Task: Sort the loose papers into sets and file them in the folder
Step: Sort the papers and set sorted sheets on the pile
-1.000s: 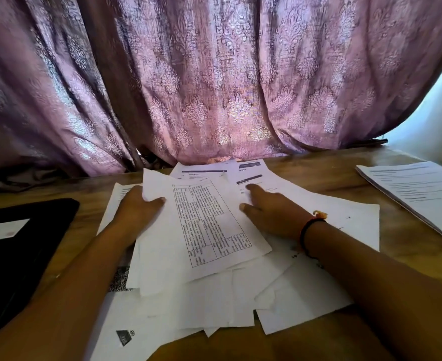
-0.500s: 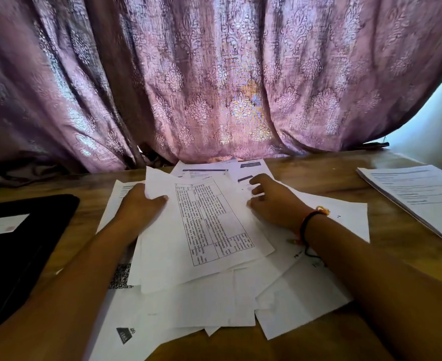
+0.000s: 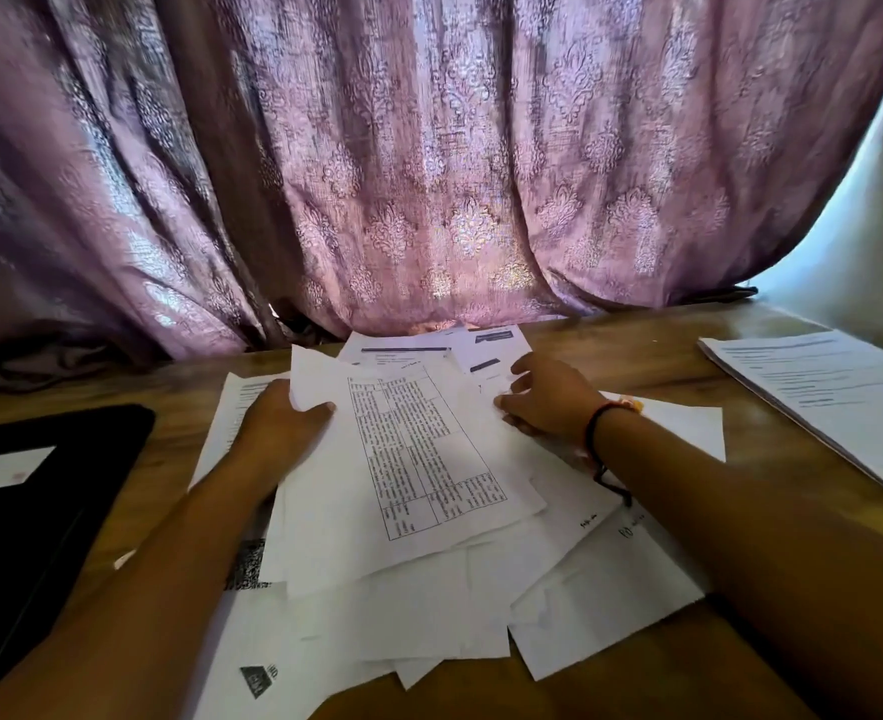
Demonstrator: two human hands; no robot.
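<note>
Nearest the camera, the loose papers [image 3: 429, 615] lie in an overlapping heap on the wooden surface [image 3: 636, 356], corners fanned out, none squared up. On top of the heap lies a sheet [image 3: 418, 459] printed with a table. The left hand [image 3: 283, 428] grips its left edge, thumb on top and fingers tucked beneath. The right hand [image 3: 548, 402], a bracelet [image 3: 597, 423] at its wrist, rests with curled fingers on the papers at the sheet's far right corner; whether it pinches one or only presses down, I cannot tell.

The step in hand looks like pulling this sheet free to assign it to a set. To do it well, lift the gripped edge rather than drag it (dragging would carry the sheets below along), and let the right hand pin the heap flat while the sheet slides off. Read the heading before placing it, so it joins matching pages.

Further out, a black folder [image 3: 65, 485] lies at the left with a white page on it, and a squared stack [image 3: 834, 397] sits well apart on the right, probably a finished set. Beyond, a mauve curtain [image 3: 429, 174] hangs to the surface's far edge.
</note>
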